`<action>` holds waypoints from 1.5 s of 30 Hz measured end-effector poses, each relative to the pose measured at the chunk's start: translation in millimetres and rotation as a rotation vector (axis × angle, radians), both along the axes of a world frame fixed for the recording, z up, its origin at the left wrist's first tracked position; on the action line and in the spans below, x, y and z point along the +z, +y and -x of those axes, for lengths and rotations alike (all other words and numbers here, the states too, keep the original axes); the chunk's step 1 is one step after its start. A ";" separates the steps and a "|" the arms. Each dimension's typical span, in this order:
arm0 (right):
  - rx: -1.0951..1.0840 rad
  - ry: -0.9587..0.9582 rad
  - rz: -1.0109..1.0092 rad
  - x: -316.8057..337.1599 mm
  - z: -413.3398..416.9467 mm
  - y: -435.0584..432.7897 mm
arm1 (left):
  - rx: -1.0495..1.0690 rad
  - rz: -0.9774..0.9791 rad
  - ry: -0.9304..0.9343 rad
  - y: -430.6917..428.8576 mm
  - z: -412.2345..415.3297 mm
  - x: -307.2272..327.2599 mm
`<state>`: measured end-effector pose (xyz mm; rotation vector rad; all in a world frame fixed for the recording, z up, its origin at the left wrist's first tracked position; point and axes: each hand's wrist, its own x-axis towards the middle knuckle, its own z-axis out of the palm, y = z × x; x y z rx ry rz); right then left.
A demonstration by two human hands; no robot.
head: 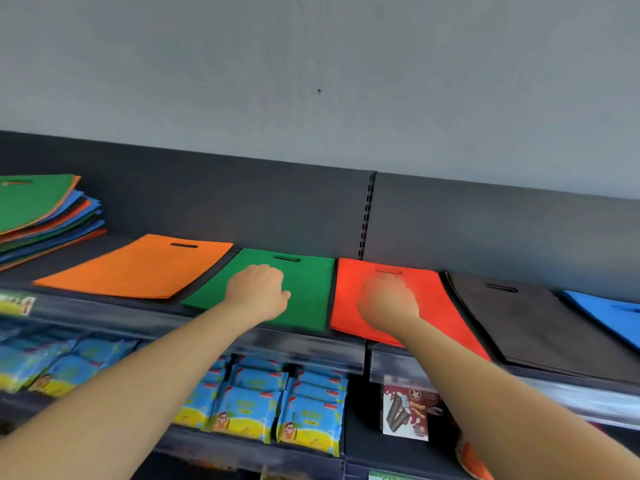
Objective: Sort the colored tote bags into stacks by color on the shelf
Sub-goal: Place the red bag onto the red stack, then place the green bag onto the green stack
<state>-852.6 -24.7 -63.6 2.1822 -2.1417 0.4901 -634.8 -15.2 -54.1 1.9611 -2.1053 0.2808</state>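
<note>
The left hand (258,292) rests on the green tote bag (308,299) and the right hand (388,303) on the red tote bag (436,306). Whether either pinches cloth I cannot tell. Best to press each flat and square its edges on the shelf (90,249). The mixed stack (41,213) waits far left.

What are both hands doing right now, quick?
Left hand: fingers curled, resting on the green bag; grip cannot be told.
Right hand: blurred, over the red bag; cannot be told.
</note>
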 end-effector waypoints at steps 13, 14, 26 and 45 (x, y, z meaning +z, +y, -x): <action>0.516 0.026 -0.042 10.9 -223.9 3.4 | 0.320 0.024 -0.199 85.9 -202.8 11.0; 0.543 0.017 -0.036 11.7 -243.0 4.2 | 0.335 0.037 -0.193 89.8 -221.1 11.7; 0.748 0.009 -0.037 18.6 -467.2 0.5 | 0.476 0.052 -0.184 108.7 -423.7 23.7; 0.896 0.001 -0.108 41.4 -652.2 -101.1 | 0.528 0.081 -0.128 16.8 -593.1 26.4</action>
